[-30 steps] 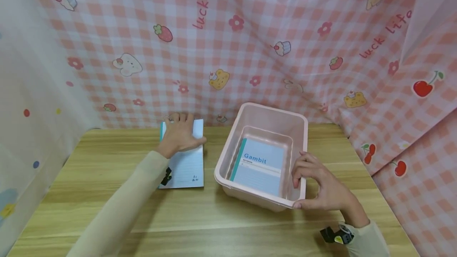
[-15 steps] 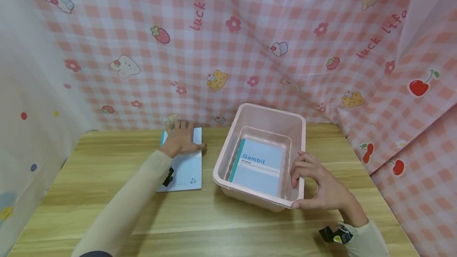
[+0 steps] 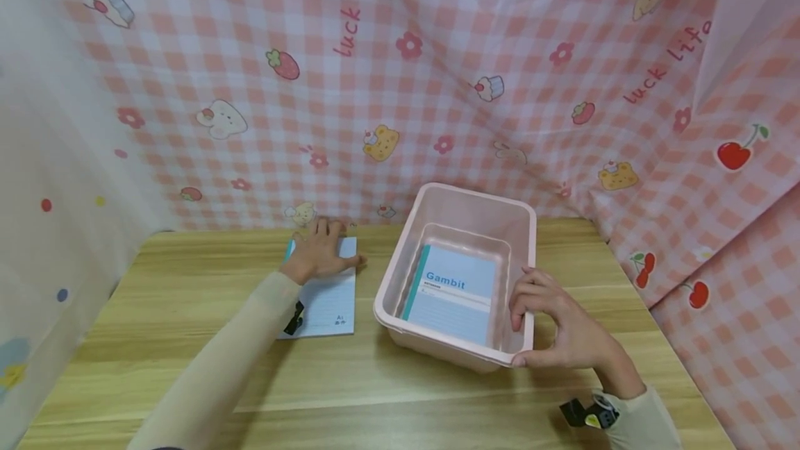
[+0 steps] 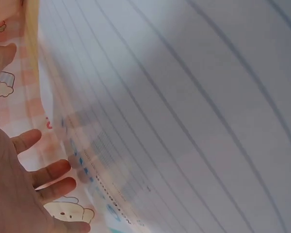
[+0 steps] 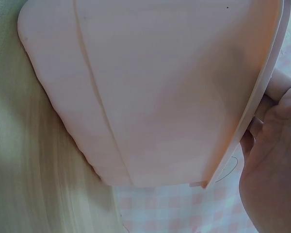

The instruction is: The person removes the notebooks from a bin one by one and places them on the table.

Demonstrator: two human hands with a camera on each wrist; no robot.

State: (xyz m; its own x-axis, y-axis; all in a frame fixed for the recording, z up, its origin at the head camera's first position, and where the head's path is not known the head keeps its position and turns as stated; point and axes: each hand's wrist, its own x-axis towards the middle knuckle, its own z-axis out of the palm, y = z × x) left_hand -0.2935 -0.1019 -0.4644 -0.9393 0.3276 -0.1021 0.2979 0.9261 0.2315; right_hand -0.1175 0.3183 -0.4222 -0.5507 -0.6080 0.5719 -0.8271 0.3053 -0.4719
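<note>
Head view: the left grip point(image 3: 320, 253) is spread over the upper part of the ruled notebook point(image 3: 328, 304), fingers apart and thumb extended to the right. Left wrist view confirms the spread fingers at the notebook's far end; contact cannot be told. The notebook's lower half extends from beneath this grip toward the near side, its teal strip along the left edge; whether it lies fully flat cannot be told.

The right grip point(image 3: 562, 318) clasps the right rim of the pink box point(image 3: 475, 214), thumb at the near corner and fingers hooked over the inside. Right wrist view shows the box wall beside this grip.

Inside the box, left of the right grip, a second notebook point(image 3: 453, 307) marked "Gambit" lies cover up. The box stands to the right of the ruled notebook, apart from it, on the wood-grain table point(image 3: 312, 394). Behind hangs a pink checked cloth point(image 3: 437, 5).
</note>
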